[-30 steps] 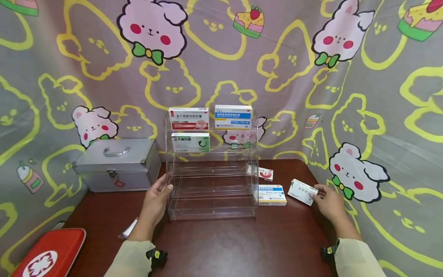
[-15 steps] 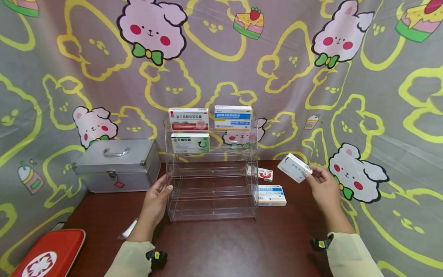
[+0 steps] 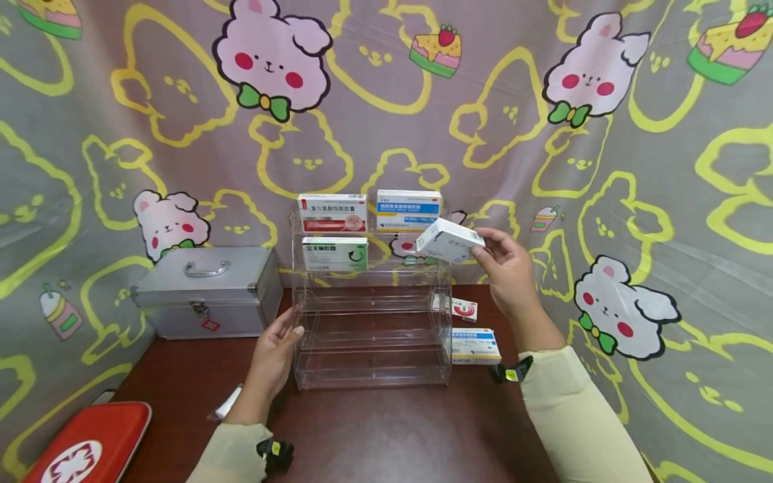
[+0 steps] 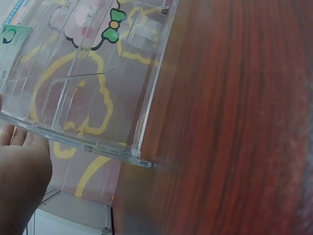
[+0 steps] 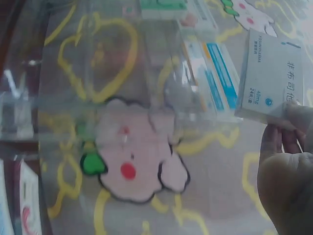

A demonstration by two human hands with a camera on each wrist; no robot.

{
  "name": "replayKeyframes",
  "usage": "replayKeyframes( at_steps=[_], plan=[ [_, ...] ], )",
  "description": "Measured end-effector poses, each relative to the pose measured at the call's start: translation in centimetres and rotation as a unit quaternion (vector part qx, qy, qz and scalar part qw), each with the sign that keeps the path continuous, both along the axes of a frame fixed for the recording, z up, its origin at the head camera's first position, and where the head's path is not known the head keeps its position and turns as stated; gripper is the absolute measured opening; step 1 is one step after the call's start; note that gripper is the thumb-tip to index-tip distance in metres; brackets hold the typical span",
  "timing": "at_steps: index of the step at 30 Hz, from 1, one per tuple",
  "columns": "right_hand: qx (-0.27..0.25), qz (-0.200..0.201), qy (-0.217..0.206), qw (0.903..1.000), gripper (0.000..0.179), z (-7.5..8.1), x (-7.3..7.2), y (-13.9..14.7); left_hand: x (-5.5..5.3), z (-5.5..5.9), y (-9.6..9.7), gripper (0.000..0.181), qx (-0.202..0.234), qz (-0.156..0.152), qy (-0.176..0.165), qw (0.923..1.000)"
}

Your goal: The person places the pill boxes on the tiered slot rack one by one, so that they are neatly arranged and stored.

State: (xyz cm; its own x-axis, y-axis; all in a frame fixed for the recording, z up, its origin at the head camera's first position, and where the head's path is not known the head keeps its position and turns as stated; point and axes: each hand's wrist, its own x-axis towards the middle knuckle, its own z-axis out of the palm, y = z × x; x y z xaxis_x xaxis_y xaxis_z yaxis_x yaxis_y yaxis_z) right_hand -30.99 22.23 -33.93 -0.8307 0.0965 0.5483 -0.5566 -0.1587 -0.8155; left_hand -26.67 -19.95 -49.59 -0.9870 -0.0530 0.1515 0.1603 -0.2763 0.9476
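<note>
My right hand [image 3: 508,272] pinches a white medicine box [image 3: 449,240] by its right end. The box is tilted in front of the upper right of a clear stepped display rack [image 3: 371,374], overlapping the second tier in the head view. In the right wrist view, thumb and fingers grip the lower end of the medicine box [image 5: 269,78]. At the rack's left side panel, my left hand [image 3: 274,355] holds the edge, its fingers partly hidden behind the panel in the left wrist view. On the top tier stand a red-and-white box [image 3: 333,213] and a blue-and-white box [image 3: 408,209]; a green-and-white box [image 3: 335,254] stands below.
Right of the rack lie another blue-and-white box [image 3: 475,346] and a white box with red arcs [image 3: 464,309]. A silver case [image 3: 205,292] stands at the back left. A red first-aid pouch [image 3: 115,429] and a small white packet [image 3: 227,402] lie at the left.
My right hand has lifted the white medicine box off the table at the right and carried it up and left to the rack. The left hand has stayed at the rack's side.
</note>
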Motion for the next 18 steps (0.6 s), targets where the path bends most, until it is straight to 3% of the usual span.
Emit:
replayKeyframes(
  at_steps=[5, 11, 18],
  plan=[
    [0.079, 0.006, -0.035, 0.9962, 0.037, 1.6, -1.8, -2.9, -0.1, -0.3, 0.0, 0.064, 0.004, 0.003, 0.002, 1.0000],
    [0.195, -0.033, -0.066, 0.9779, 0.038, 2.8, -3.1, -5.6, -0.2, -0.6, 0.1, 0.064, 0.001, 0.003, 0.002, 1.0000],
    [0.242, -0.058, -0.071, 0.9660, 0.037, 2.3, -3.9, -7.1, -0.4, -0.4, 0.0, 0.063, -0.005, 0.007, 0.005, 1.0000]
  ],
)
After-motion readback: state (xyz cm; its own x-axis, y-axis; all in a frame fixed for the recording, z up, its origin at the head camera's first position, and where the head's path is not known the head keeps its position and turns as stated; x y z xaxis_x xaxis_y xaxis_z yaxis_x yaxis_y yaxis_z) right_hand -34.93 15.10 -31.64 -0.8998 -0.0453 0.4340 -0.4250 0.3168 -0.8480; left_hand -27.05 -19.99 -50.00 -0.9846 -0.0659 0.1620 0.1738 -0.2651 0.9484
